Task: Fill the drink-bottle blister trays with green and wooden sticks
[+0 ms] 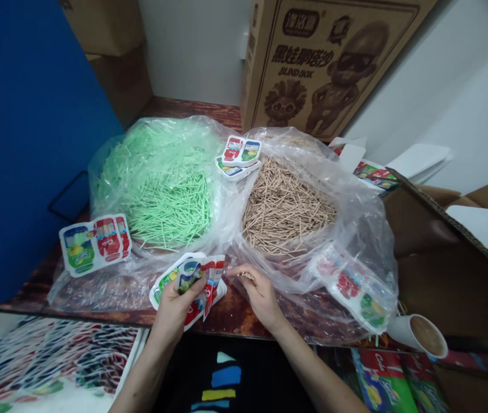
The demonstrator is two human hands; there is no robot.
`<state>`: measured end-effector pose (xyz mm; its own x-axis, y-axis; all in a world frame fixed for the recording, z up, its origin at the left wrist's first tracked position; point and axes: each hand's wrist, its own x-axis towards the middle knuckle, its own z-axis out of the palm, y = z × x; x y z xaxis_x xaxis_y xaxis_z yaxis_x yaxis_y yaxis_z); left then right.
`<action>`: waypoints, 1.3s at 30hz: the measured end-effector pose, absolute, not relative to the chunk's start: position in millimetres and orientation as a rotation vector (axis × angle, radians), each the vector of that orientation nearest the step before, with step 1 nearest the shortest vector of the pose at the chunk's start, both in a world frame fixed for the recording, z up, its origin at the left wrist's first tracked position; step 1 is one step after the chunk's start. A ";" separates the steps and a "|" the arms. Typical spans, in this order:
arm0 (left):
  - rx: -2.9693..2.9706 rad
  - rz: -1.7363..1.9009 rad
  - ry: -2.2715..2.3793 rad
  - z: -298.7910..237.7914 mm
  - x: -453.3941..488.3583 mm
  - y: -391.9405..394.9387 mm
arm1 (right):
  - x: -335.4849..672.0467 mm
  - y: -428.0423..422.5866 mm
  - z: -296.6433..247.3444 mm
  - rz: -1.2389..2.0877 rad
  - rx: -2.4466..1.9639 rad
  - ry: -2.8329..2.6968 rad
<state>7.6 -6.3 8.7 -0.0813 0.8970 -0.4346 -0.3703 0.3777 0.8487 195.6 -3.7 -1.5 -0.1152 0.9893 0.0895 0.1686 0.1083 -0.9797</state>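
Note:
My left hand (179,301) is closed on a printed packet (213,275) with red and green can pictures, pinched between thumb and fingers. Beneath it lies another printed packet (162,282) near the table's front edge. Just to the right, my right hand (261,295) is closed round a small bundle of tan sticks (247,276), whose ends show at the fingers. A heap of tan sticks (289,209) lies in an open clear plastic bag beyond that hand. Behind the left hand, a heap of light green sticks (170,201) fills another clear bag.
Printed packets lie at the left (95,244), between the bags (241,152) and at the right (351,287). A paper cup (420,335) stands tilted near the right front. A large cardboard box (313,63) is behind. A white bin (54,367) of packets sits lower left.

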 end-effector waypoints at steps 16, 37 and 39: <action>0.908 1.135 1.299 11.7 -5.7 -7.4 | 192.4 0.2 9.8 1.081 -1.153 -1.539; 1.066 0.968 1.249 13.7 6.5 -8.6 | 195.2 31.4 49.0 1.380 -0.992 -1.016; 1.053 0.977 1.255 11.5 9.2 -7.9 | 191.1 40.7 61.1 1.577 -0.841 -0.789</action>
